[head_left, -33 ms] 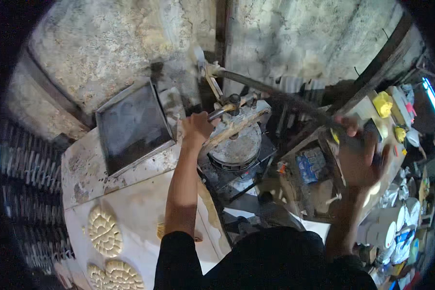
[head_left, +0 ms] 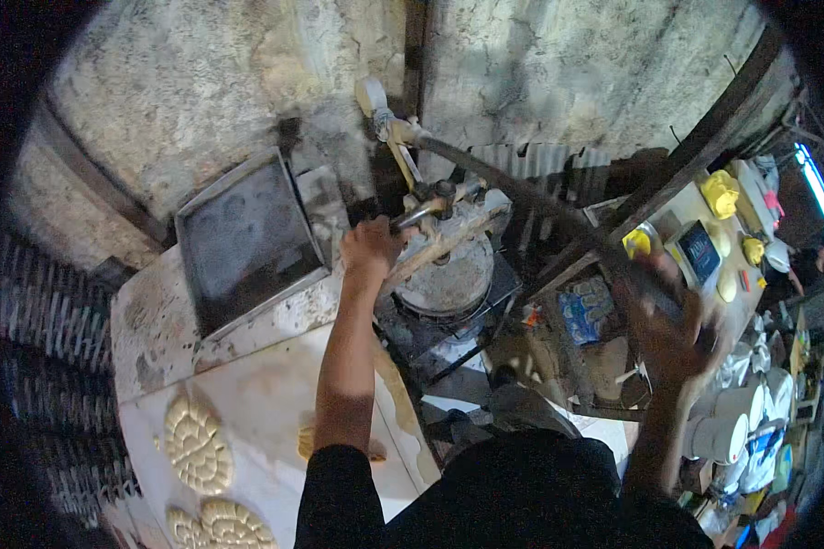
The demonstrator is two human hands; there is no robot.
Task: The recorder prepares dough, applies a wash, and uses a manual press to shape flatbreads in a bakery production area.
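A dough divider press (head_left: 444,284) with a round, flour-whitened head stands in front of me. My left hand (head_left: 371,245) is closed around its short metal handle (head_left: 417,216). A long dark lever (head_left: 531,194) runs from the press's upright toward my right. My right hand (head_left: 668,320), smeared by motion, is at the lever's near end and looks wrapped on it; some fingers are unclear. On the white table to my left lie flat rounds of dough (head_left: 199,446) marked into small pieces, with more dough (head_left: 229,523) nearer me.
A dark metal tray (head_left: 247,247) leans on the worktop (head_left: 146,320) left of the press. Slatted racks (head_left: 55,366) stand at far left. At right, a table holds a dark box (head_left: 700,247) and yellow bags (head_left: 721,194), with white buckets (head_left: 719,439) below. A rough wall (head_left: 540,73) rises behind.
The lever's near end and my right hand have moved down and toward me. My left hand stays on the short handle. The dark box shows more fully now.
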